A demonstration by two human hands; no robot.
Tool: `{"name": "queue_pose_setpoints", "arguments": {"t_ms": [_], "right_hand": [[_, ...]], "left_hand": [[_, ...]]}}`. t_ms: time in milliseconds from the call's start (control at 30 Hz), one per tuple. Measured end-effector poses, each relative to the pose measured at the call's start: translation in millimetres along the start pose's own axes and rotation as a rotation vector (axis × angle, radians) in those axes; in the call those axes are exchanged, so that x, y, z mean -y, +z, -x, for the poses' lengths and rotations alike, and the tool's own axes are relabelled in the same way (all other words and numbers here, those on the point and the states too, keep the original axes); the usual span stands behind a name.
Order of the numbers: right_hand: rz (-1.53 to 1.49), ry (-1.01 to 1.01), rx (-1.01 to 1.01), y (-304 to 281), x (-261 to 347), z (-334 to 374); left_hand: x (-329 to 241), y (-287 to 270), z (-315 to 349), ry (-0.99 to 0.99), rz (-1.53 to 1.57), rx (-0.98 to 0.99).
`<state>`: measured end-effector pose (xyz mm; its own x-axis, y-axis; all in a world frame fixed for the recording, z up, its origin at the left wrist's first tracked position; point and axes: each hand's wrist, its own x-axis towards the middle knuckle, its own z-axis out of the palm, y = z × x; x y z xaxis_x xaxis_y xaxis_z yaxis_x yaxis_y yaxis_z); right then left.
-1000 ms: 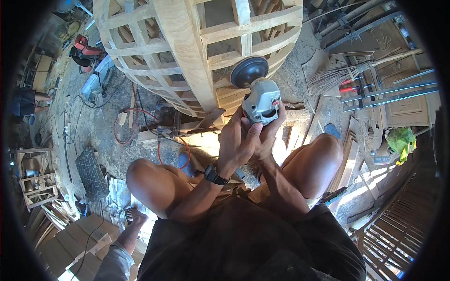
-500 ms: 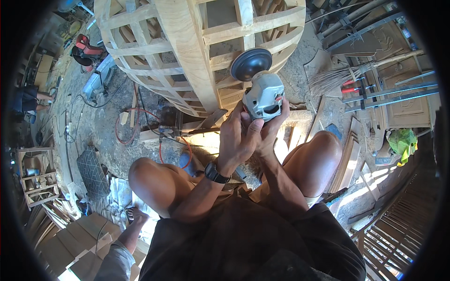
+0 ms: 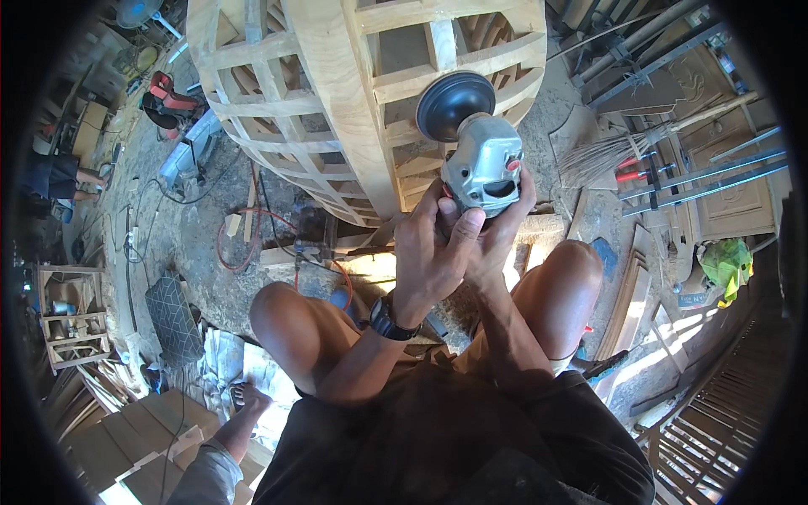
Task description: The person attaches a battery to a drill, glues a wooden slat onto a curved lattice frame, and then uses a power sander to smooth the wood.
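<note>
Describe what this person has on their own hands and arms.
Both the left hand and the right hand are bare, without gloves. A black wristwatch with a dark strap circles the left wrist; the right wrist has nothing visible on it. The dark shirt has short, loose sleeves that leave the forearms uncovered. Some fingers are hidden, so rings cannot be ruled out.

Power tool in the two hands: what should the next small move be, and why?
Perhaps ease the black disc squarely toward the curved wooden lattice: the left hand and right hand both hold the grey power tool, and its disc overlaps the lattice in view, though contact cannot be judged.
</note>
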<state>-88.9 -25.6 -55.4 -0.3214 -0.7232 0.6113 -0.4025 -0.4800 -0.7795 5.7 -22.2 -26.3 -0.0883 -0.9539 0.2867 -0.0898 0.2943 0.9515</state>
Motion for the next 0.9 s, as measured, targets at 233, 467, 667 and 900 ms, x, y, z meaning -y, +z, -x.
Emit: {"name": "queue_pose_setpoints", "arguments": {"t_ms": [233,467,667,900], "right_hand": [[0.047,-0.035,0.015,1.0,19.6,-24.2],[0.08,0.04,-0.031,-6.4,4.1,-10.0],[-0.057,0.053,-0.006,-5.0,14.8,-22.5],[0.03,-0.027,0.063,-0.3,52.0,-64.6]], "left_hand": [[-16.5,-3.8,-12.5,0.035,0.03,-0.038],[-17.6,7.2,-2.7,-0.102,0.013,0.001],[-12.2,6.1,-9.8,-0.011,0.025,-0.036],[-46.0,-6.2,-29.4,-0.04,0.179,-0.08]]}}
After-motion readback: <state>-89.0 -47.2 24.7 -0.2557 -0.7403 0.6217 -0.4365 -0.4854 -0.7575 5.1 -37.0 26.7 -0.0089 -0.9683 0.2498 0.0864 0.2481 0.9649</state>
